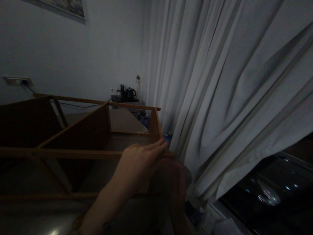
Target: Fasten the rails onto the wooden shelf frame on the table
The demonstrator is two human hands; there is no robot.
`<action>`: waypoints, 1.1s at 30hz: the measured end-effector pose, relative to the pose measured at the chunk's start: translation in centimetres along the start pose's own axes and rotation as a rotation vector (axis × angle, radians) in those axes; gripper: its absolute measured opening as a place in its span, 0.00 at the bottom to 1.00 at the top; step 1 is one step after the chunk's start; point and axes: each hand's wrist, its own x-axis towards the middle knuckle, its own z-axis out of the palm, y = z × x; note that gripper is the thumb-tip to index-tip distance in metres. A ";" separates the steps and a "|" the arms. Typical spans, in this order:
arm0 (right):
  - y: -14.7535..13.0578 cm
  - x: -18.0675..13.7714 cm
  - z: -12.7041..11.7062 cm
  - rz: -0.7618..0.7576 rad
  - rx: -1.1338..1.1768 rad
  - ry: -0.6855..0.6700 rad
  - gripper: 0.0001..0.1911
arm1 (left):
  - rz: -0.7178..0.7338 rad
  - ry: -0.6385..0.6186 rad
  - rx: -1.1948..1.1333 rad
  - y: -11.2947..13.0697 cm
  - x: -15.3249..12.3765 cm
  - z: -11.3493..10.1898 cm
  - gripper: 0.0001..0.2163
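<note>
A brown wooden shelf unit [78, 153], with slim rails and dark panels, extends across the left and middle, apparently lying on its side. My left hand [139, 157] rests over the near rail at its right end. Its fingers are stretched out, close together, and point toward the corner. Just below and right of them is my right hand [175, 180], dark and smeared by motion. A greyish blurred shape lies around that hand; whether the hand holds it, I cannot tell. The shelf corner beneath both hands is partly hidden.
White curtains [196, 78] hang close on the right. Beyond the shelf, a small dark-topped cabinet [125, 99] bears a black jug [130, 93]. A wall socket [18, 81] has a plug and cord. A glossy black surface [282, 192] shows at lower right.
</note>
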 end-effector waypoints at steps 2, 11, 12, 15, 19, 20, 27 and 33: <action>0.5 0.0 -0.2 0.009 0.003 -0.017 0.19 | 0.015 -0.010 0.001 -0.1 0.0 0.0 0.19; 1.0 -0.1 -0.6 0.039 -0.013 -0.047 0.19 | 0.048 -0.004 -0.012 -0.2 -0.2 -0.1 0.18; 1.0 -0.1 -0.6 0.024 -0.015 -0.046 0.19 | 0.051 0.010 -0.014 -0.2 -0.2 -0.1 0.17; 0.9 0.0 -0.5 0.005 -0.018 -0.035 0.19 | 0.053 0.044 -0.019 -0.2 -0.2 0.3 0.15; 0.7 0.1 -0.5 -0.015 -0.016 -0.032 0.19 | 0.039 0.039 -0.010 -0.3 -0.1 0.4 0.14; 0.7 0.2 -0.4 -0.008 -0.017 -0.030 0.19 | 0.039 0.036 -0.007 -0.3 -0.1 0.3 0.14; 1.2 -0.4 -0.4 0.037 -0.013 0.002 0.21 | 0.058 0.054 -0.015 -0.3 0.0 0.2 0.14; 2.1 -0.8 -0.6 0.011 -0.051 -0.013 0.22 | 0.060 0.013 -0.004 -0.4 0.0 0.2 0.15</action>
